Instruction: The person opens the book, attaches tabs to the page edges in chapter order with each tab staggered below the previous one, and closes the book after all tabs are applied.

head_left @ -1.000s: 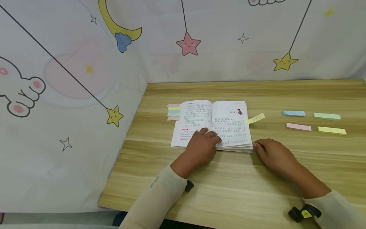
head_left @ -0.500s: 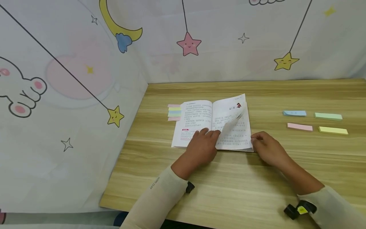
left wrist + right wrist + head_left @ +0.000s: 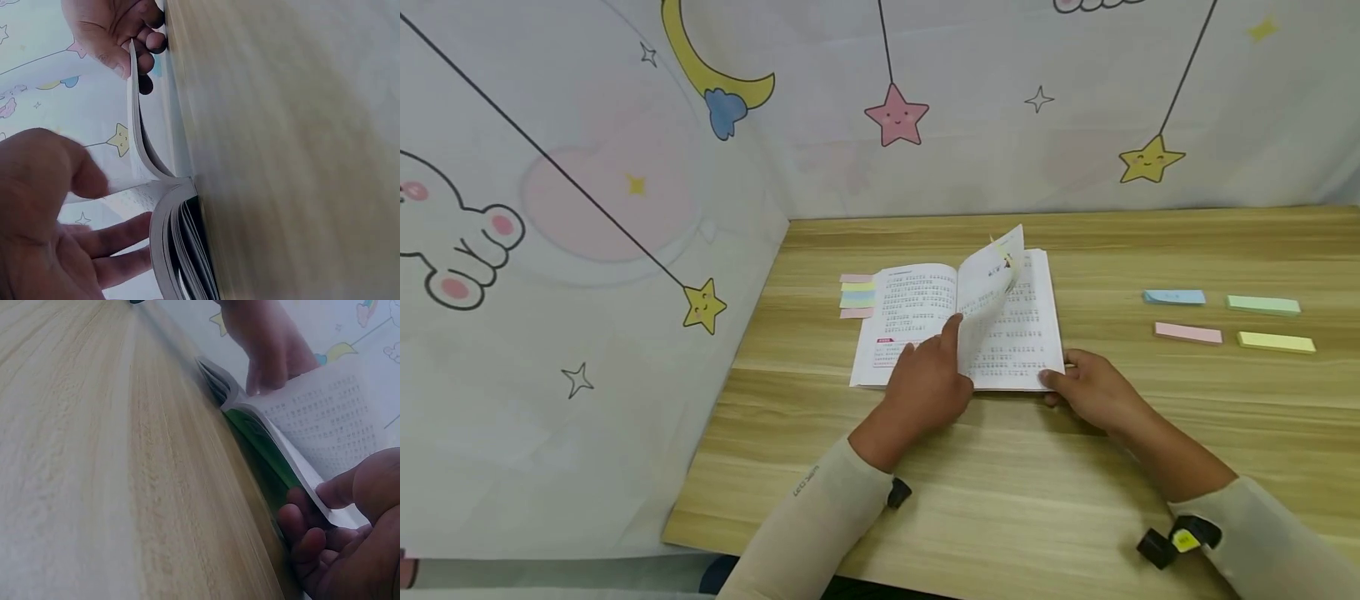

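An open printed book (image 3: 917, 308) lies on the table, one right-hand leaf (image 3: 988, 279) standing up and curling leftward. My left hand (image 3: 928, 383) rests on the lower left page by the spine, a finger extended along the base of the raised leaf. In the left wrist view, that hand's fingers (image 3: 122, 240) lie straight against the left pages. My right hand (image 3: 1093, 387) pinches the book's lower right corner, thumb on top and fingers beneath. The right wrist view shows the green cover (image 3: 262, 447) under these pages. A yellow sticky tab (image 3: 1002, 250) shows through near the raised leaf's top.
Pink, yellow and blue sticky tabs (image 3: 857, 296) stick out from the book's left edge. To the right lie a blue pad (image 3: 1174, 297), a green pad (image 3: 1262, 305), a pink pad (image 3: 1187, 333) and a yellow pad (image 3: 1276, 342) of sticky notes. A printed cloth (image 3: 1000, 175) hangs behind the table (image 3: 1120, 533).
The right-hand leaf with the yellow tab has lifted and swung leftward. My right hand has moved slightly left and now grips the lower right corner. A left finger has extended toward the leaf.
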The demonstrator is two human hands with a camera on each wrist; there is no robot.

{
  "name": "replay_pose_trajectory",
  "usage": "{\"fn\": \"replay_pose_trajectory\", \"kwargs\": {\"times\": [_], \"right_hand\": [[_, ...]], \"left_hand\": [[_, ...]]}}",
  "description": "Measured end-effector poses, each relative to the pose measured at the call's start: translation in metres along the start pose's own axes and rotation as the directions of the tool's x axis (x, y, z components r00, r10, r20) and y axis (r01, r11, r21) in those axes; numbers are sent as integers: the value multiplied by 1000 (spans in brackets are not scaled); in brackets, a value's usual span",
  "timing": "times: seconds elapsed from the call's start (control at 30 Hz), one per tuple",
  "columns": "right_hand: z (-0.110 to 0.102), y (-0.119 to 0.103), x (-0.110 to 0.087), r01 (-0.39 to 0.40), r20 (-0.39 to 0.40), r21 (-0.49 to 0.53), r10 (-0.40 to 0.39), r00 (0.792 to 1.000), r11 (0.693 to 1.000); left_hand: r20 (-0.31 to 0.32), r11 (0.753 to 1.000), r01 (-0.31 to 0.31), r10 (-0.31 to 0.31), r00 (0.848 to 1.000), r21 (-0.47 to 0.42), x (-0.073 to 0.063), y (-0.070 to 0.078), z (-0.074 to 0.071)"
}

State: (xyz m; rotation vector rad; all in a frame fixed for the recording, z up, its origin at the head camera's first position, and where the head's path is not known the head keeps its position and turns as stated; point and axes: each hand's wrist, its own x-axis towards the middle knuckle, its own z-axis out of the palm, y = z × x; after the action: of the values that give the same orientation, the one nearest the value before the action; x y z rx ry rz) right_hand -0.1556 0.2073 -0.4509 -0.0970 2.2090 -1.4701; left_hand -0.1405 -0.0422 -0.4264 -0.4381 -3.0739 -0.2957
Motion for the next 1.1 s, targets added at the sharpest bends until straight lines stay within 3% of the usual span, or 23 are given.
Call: {"fn": "replay_pose_trajectory", "kwargs": {"times": [0.1, 0.17, 0.23, 0.33, 0.37, 0.4, 0.43, 0.47, 0.5, 0.53, 0.6, 0.63, 0.67, 0.73, 0.8, 1.1], "right_hand": [[0, 0, 1, -6, -1, -11, 6, 1000, 1000], [0, 0, 1, -8, 0, -16, 8, 1000, 1000], [-1, 1, 2, -8, 2, -17, 8, 1000, 1000], [-2, 3, 2, -4, 8, -12, 4, 1000, 1000], [-2, 3, 3, -2, 10, -11, 2, 1000, 1000], [-3, 3, 3, -1, 13, -9, 1, 1000, 1000], [-3, 3, 3, -3, 16, -8, 4, 1000, 1000], [-4, 4, 2, -6, 20, -7, 6, 1000, 1000], [-5, 4, 2, -7, 23, -6, 7, 1000, 1000], [-5, 5, 2, -9, 27, -4, 9, 1000, 1000], [-7, 6, 1, -10, 35, 0, 10, 999, 1000], [-7, 6, 1, -9, 41, 4, 9, 999, 1000], [-8, 7, 1, -5, 46, 7, 4, 999, 1000], [-9, 8, 1, 6, 58, 9, -6, 998, 1000], [-9, 9, 1, 11, 66, 14, -11, 998, 1000], [-5, 8, 5, 24, 59, 53, -27, 998, 998]], "left_hand": [[-86, 996, 62, -67, 994, -56, 0, -1, -2], [-202, 993, 105, -113, 973, -47, -1, -2, -3], [-347, 986, 165, -153, 925, 5, -3, -5, -4], [-557, 949, 280, -156, 816, 144, -3, -11, -2], [-596, 926, 322, -148, 789, 196, -3, -12, -2], [-618, 903, 356, -141, 773, 240, -4, -13, -3], [-620, 883, 378, -137, 772, 276, -4, -13, -3], [-604, 867, 383, -126, 787, 318, -5, -13, -4], [-564, 861, 364, -114, 818, 354, -5, -12, -6], [-500, 867, 321, -99, 860, 380, -6, -11, -7], [-324, 905, 181, -50, 945, 386, -8, -8, -9], [-225, 929, 94, -12, 974, 357, -8, -6, -9], [-131, 947, 10, 35, 991, 322, -8, -5, -9], [7, 967, -107, 109, 994, 230, -8, -1, -8], [75, 973, -153, 142, 987, 172, -7, 1, -7], [109, 974, -157, 141, 984, 161, -3, 0, -7]]}}
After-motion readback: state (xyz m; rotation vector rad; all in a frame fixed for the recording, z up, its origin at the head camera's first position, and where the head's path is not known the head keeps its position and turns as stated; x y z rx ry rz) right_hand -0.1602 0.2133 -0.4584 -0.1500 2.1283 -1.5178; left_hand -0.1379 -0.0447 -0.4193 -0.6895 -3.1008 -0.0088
